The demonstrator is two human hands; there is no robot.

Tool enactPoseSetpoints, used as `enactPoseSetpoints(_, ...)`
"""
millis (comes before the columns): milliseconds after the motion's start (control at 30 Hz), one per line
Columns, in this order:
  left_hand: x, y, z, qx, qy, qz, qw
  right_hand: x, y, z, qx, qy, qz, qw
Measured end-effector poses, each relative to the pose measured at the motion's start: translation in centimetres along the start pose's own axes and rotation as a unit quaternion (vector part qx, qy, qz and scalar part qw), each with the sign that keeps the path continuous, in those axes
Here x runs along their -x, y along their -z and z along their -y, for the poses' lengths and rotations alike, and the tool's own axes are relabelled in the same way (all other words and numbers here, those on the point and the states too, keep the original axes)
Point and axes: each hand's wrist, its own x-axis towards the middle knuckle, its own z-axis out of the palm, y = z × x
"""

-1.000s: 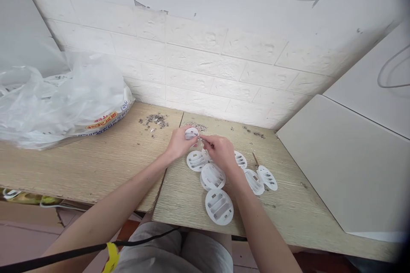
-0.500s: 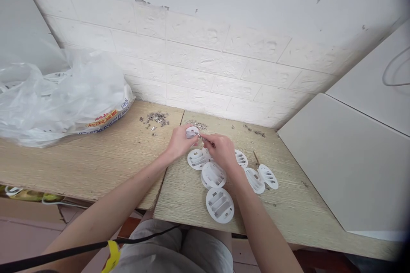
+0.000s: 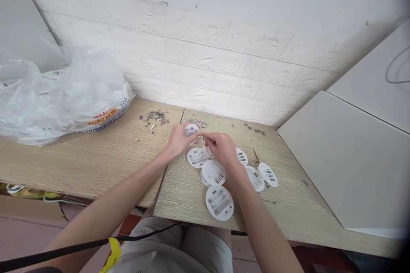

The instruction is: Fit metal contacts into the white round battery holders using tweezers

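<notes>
My left hand (image 3: 178,140) grips a small round white plastic piece (image 3: 191,129) by its edge. Close on its right, my right hand (image 3: 221,146) pinches a thin dark tool (image 3: 208,138), whose tip is at the right edge of that piece. Below the hands lie several round white battery-holder discs with slots, among them one near the table's front (image 3: 219,203) and one above it (image 3: 214,172). More discs (image 3: 268,174) are to the right of my right wrist. Behind the held piece, small metal parts (image 3: 197,123) are spread in a pile.
A clear plastic bag (image 3: 64,102) with white items stands at the left. Another metal pile (image 3: 156,117) lies on the left board, and scattered bits (image 3: 256,130) lie near the wall. A thin brown stick (image 3: 256,156) is by the right discs. A large white panel (image 3: 346,162) stands at the right.
The view has shifted very slightly. Both hands remain together at the held piece, and the right hand's fingers have moved a little against the tool.
</notes>
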Motion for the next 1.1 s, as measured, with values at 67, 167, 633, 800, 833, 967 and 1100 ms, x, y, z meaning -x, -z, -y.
enactPoseSetpoints(67,-0.03,0.02,-0.02,0.011,0.005,0.001,1.0,-0.03,-0.02,-0.05,-0.004,0.001,-0.002,1.0)
enactPoseSetpoints(167,0.02,-0.01,-0.09,0.006,0.009,0.002,1.0,-0.05,-0.05,-0.07,-0.01,0.004,-0.007,1.0)
enactPoseSetpoints(633,0.16,-0.13,-0.18,-0.027,0.007,-0.004,1.0,0.02,-0.22,-0.24,-0.016,0.012,-0.007,1.0)
enactPoseSetpoints(800,0.15,-0.21,-0.06,-0.013,0.016,0.001,1.0,-0.01,-0.18,-0.24,-0.021,0.012,-0.015,1.0)
enactPoseSetpoints(833,0.14,-0.22,-0.08,-0.014,0.017,0.0,1.0,-0.01,-0.18,-0.22,-0.023,0.014,-0.017,0.999)
enactPoseSetpoints(967,0.14,-0.22,-0.16,-0.027,0.014,-0.003,1.0,0.01,-0.2,-0.14,-0.025,0.02,-0.02,0.999)
enactPoseSetpoints(1100,0.16,-0.17,-0.2,-0.026,0.013,-0.001,1.0,0.02,-0.23,-0.14,-0.027,0.02,-0.025,0.999)
